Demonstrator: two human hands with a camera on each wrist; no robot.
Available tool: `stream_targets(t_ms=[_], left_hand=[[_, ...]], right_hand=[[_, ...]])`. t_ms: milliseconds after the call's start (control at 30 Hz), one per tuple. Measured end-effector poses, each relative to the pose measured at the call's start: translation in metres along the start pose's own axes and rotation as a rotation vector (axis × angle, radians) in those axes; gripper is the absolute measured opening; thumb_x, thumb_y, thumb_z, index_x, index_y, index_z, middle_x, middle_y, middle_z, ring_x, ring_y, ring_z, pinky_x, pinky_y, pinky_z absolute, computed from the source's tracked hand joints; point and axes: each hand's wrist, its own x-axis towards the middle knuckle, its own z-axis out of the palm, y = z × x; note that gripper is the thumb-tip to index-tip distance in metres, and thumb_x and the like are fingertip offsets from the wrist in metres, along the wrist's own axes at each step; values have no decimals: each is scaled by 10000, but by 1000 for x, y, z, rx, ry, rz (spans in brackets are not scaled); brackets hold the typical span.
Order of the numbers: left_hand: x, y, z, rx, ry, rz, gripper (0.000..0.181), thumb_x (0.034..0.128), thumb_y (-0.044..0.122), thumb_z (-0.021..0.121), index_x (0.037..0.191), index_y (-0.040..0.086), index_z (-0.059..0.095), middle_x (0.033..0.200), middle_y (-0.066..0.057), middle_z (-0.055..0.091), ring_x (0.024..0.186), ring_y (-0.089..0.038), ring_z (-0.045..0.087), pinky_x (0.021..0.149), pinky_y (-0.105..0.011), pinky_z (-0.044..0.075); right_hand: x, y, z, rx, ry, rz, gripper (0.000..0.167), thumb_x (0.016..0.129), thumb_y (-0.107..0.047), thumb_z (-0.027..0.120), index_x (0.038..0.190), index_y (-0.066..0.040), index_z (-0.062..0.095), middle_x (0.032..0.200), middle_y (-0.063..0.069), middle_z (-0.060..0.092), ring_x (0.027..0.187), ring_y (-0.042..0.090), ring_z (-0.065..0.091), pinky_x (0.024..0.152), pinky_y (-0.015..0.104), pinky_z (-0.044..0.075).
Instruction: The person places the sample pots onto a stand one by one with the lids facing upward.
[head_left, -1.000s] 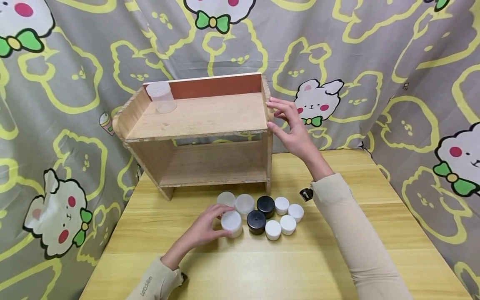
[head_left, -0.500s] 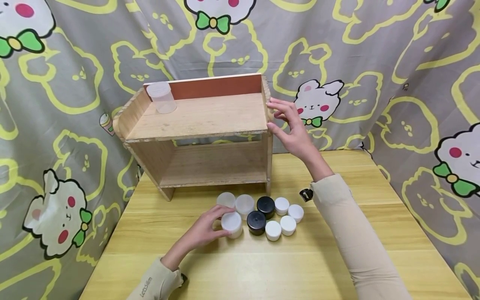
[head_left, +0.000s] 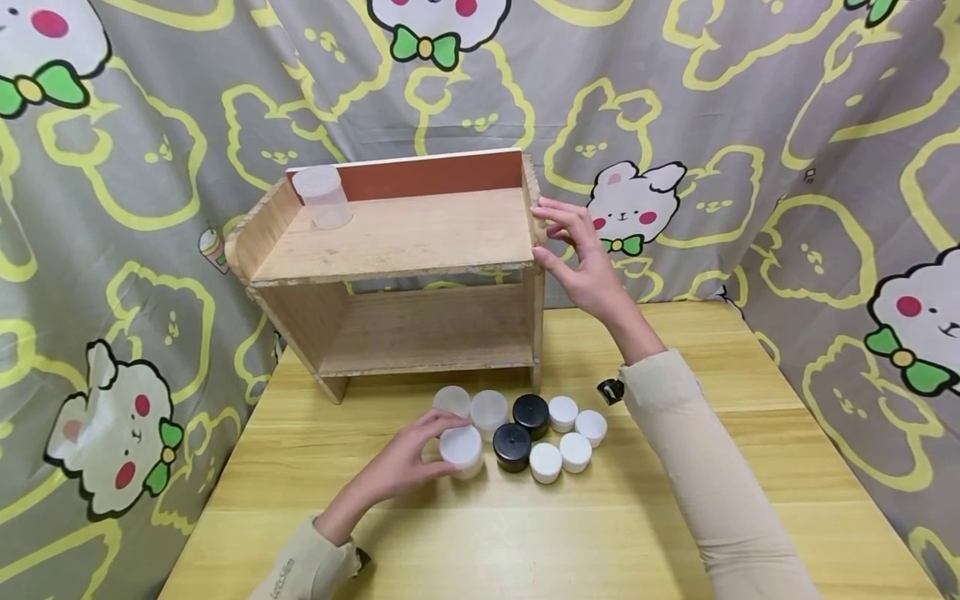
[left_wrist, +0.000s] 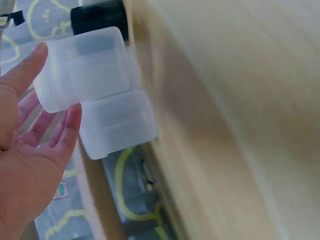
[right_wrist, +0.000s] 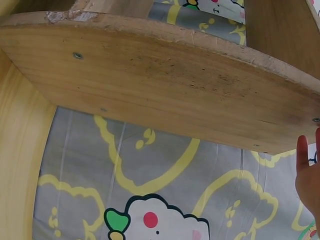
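My left hand [head_left: 401, 460] holds a translucent, white-lidded jar [head_left: 462, 450] at the front left of a cluster on the table. The left wrist view has the thumb on one side of this jar [left_wrist: 85, 67] and fingers on the other, with another translucent jar [left_wrist: 119, 122] beside it. Up at the right side panel of a wooden shelf [head_left: 420, 229], my right hand [head_left: 588, 265] rests its fingertips and thumb on the panel's edge. In the right wrist view, part of the right hand [right_wrist: 309, 182] shows by the panel [right_wrist: 165, 82].
A clear jar [head_left: 324, 197] stands at the upper shelf's left end. Two translucent jars [head_left: 489, 411], two black-lidded jars [head_left: 513, 446] and several small white-lidded ones [head_left: 546, 461] stand on the table [head_left: 525, 542] before the shelf. A patterned curtain [head_left: 735, 108] hangs behind.
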Motion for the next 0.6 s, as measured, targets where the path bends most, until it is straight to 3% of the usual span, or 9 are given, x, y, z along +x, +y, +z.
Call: stream_targets(t_ms=[300,600], left_hand=[[3,19,-21,-6,45,50,620,831,196,868,1406,191,639,1395,-13,592,1251,-227,607,1025,-441,554],[9,42,-46,55,114,154,619,840,177,867,1413,191,635,1419,-5,577,1259,-203,596,989,-390,560]], right_hand=[[1,0,1,29,16,-35,486,968,9,677,1433,-72,565,1572,20,430,1154,155,506,1089,542,424],[0,0,1,23,7,-17,481,979,-10,669,1441,-83,559,1578,-5,421,1161,152,496,1110,507,418]])
